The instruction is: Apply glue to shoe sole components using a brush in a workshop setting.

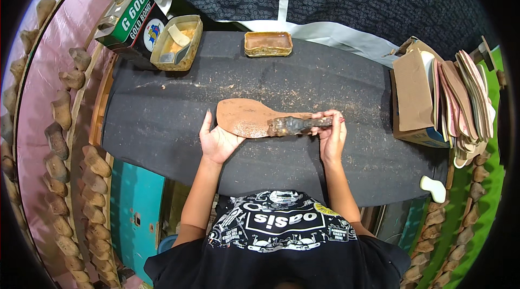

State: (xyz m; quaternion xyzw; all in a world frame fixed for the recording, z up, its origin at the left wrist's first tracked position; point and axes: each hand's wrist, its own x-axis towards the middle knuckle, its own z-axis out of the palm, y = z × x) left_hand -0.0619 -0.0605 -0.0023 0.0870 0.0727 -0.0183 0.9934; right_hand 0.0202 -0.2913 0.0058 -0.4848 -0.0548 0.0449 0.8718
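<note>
Under the wide end of the sole [238,115], left hand [219,144] with palm up and loosely open, thumb spread clear of the edge, fingers hidden beneath. At the sole's narrow end, right hand [331,137] closed in a pinch round the handle of a dark, crusted brush [297,125], fingers by the sole's tip too. Across the sole's near side, brush head pointing left; on its wide end, wet-looking sheen. Around and below the sole, dark table [260,172] flecked with shavings. Straight beyond the sole, shallow tan tray [268,44]. Beyond and left of the sole, yellowish tub [196,37] with scraper [182,54] inside, tall can [116,25] just beside. Well right of the sole, cardboard box [413,91] and stacked cutouts [470,99]; nearer, white insole [432,188]. Far left of the sole, rows of lasts [57,141].
</note>
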